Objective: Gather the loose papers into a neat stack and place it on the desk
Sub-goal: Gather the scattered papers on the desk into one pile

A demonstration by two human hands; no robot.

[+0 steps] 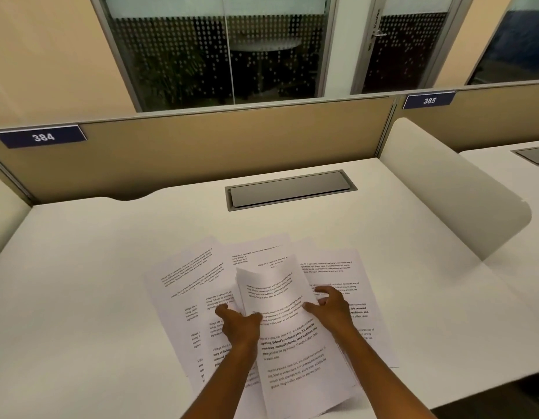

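Observation:
Several printed white sheets lie fanned out on the white desk (80,267). A small bundle of papers (292,343) is lifted in the middle, tilted toward me. My left hand (241,326) grips the bundle's left edge, thumb on top. My right hand (330,306) has curled fingers at the bundle's right edge and rests over the loose sheets on the right (346,273). More loose sheets (186,276) spread out to the left, partly under my left forearm.
A grey cable hatch (290,189) is set in the desk behind the papers. A tan partition (201,146) with label 384 backs the desk. A white curved divider (443,182) stands on the right. The desk's front edge runs near my forearms.

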